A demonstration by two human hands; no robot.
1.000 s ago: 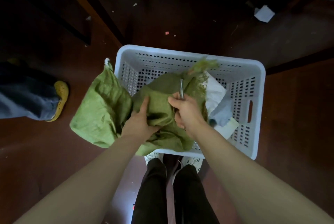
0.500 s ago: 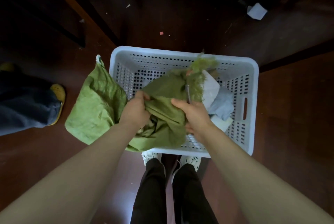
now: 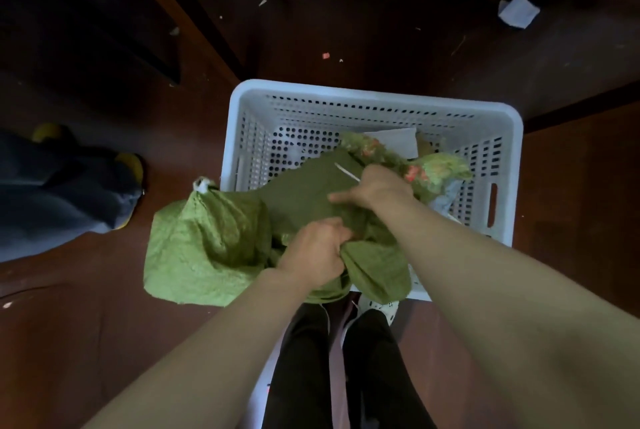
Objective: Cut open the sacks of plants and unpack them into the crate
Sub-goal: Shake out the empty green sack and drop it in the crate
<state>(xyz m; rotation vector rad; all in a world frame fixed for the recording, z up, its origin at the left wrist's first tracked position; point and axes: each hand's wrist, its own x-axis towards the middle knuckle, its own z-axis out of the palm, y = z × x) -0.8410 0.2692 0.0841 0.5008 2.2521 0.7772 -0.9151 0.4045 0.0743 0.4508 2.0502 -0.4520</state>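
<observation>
Over the near rim of the white crate (image 3: 374, 93), both hands work on the green sack (image 3: 207, 245). The left hand (image 3: 311, 252) is clenched on a bunched fold of sack fabric. The right hand (image 3: 377, 186), just beyond it, is curled round a thin cutting tool (image 3: 346, 171) whose tip lies on the fabric. Step in hand: slitting the sack, judged part done. The next move calls for taut fabric and a shallow cut clear of the left hand. Beyond the right hand, the crate holds green plant material (image 3: 436, 165) with red flecks and white paper (image 3: 398, 139). The sack's tied end hangs outside the crate, left of the left hand.
</observation>
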